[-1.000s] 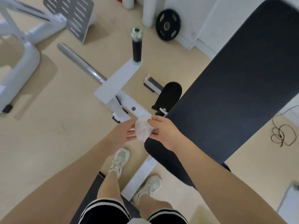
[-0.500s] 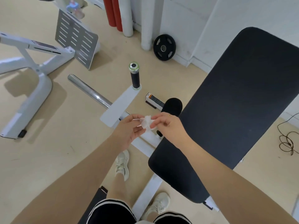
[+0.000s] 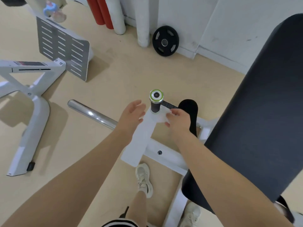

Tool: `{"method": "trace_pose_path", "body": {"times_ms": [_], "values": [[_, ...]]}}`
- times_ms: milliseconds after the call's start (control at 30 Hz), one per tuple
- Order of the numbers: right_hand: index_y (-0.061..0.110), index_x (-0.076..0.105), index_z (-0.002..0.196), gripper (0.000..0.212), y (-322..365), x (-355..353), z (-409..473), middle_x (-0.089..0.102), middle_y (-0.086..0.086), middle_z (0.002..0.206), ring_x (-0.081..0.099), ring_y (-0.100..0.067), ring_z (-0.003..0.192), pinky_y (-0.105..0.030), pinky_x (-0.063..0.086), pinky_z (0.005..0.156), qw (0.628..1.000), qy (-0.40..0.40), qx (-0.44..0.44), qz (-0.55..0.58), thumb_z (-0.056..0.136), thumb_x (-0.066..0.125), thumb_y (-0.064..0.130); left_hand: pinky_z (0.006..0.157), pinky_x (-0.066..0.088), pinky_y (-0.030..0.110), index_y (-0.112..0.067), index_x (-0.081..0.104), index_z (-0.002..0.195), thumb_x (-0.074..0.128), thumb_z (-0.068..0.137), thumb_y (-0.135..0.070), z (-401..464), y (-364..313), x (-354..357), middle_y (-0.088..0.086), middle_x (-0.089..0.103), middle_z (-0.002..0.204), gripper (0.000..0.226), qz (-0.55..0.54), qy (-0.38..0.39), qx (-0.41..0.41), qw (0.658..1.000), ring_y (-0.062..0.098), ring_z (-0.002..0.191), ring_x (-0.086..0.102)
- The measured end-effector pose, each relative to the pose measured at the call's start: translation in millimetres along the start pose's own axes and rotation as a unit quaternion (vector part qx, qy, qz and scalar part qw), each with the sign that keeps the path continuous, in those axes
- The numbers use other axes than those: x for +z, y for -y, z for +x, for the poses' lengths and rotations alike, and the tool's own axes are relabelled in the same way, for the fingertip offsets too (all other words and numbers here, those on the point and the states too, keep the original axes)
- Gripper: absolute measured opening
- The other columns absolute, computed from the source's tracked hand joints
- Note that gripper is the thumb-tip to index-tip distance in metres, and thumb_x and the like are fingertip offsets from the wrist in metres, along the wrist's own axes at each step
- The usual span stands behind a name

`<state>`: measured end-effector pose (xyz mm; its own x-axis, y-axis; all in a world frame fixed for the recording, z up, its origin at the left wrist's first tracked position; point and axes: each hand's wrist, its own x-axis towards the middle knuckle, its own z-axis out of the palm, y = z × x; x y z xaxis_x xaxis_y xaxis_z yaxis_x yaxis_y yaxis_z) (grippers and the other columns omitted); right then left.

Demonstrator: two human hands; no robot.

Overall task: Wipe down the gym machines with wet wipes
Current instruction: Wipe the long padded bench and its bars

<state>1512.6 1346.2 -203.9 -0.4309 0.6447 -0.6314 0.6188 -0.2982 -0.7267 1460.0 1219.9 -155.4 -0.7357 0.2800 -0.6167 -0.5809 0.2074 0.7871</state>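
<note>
Wipe point(image 3: 161, 117), white and crumpled, pinched in right hand point(image 3: 177, 122); left hand point(image 3: 132, 114) open, empty.

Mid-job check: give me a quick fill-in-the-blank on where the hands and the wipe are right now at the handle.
1. The white wet wipe is pinched in the ____ hand.
2. The left hand is ____, holding nothing, beside the black handle grip.
3. The grip's end cap has a ____ ring.
4. A black weight plate leans against the ____.

Missing words: right; open; green; wall
</note>
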Motion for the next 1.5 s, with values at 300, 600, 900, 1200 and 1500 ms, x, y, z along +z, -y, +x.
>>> {"method": "trace_pose_path", "body": {"times_ms": [300, 600, 900, 1200, 1500], "values": [[-0.014, 0.060, 0.100, 0.021, 12.4, 26.9, 20.9, 0.059, -0.016, 0.087, 0.057, -0.024, 0.084, -0.039, 0.055, 0.086, 0.986, 0.054, 0.048, 0.149, 0.087, 0.056, 0.003, 0.102, 0.043, 0.033, -0.036, 0.068, 0.088, 0.064, 0.081, -0.044, 45.5, -14.0, -0.3, -0.016, 0.065, 0.085, 0.012, 0.124, 0.108, 0.005, 0.986, 0.008, 0.096, 0.059], [0.005, 0.065, 0.094, 0.010, 10.2, 15.6, 9.4, 0.064, -0.002, 0.081, 0.061, -0.019, 0.081, -0.034, 0.056, 0.083, 0.988, 0.052, -0.023, 0.140, 0.085, 0.060, 0.006, 0.105, 0.041, 0.037, -0.034, 0.068, 0.083, 0.062, 0.069, -0.052, 44.5, -11.9, -1.9, -0.012, 0.065, 0.087, 0.024, 0.135, 0.115, 0.020, 0.984, 0.015, 0.103, 0.058], [0.001, 0.064, 0.095, 0.014, 36.2, 8.8, 32.9, 0.061, -0.012, 0.084, 0.057, -0.021, 0.078, -0.033, 0.052, 0.080, 0.981, 0.181, -0.024, 0.071, 0.091, 0.052, 0.004, 0.108, 0.036, 0.041, -0.038, 0.069, 0.080, 0.066, 0.057, -0.061, 53.6, -10.6, -7.0, -0.019, 0.070, 0.082, 0.033, 0.132, 0.136, 0.034, 0.981, 0.016, 0.109, 0.059], [0.008, 0.062, 0.086, 0.012, 31.4, -3.5, 29.1, 0.057, -0.006, 0.081, 0.055, -0.012, 0.071, -0.020, 0.050, 0.062, 0.988, 0.073, 0.043, 0.127, 0.089, 0.054, -0.001, 0.109, 0.034, 0.038, -0.029, 0.065, 0.092, 0.064, 0.084, -0.038, 49.7, -10.3, -5.2, -0.022, 0.069, 0.072, 0.013, 0.107, 0.137, 0.012, 0.985, 0.004, 0.096, 0.058], [-0.009, 0.054, 0.094, 0.013, 9.8, 36.5, 5.1, 0.055, -0.018, 0.098, 0.056, -0.023, 0.091, -0.029, 0.050, 0.079, 0.845, 0.082, 0.239, 0.472, 0.091, 0.042, -0.012, 0.096, 0.040, 0.022, -0.034, 0.067, 0.089, 0.041, 0.096, -0.038, 52.8, -7.4, -14.4, -0.021, 0.070, 0.092, 0.027, 0.085, 0.162, 0.019, 0.983, -0.010, 0.096, 0.059]]}}
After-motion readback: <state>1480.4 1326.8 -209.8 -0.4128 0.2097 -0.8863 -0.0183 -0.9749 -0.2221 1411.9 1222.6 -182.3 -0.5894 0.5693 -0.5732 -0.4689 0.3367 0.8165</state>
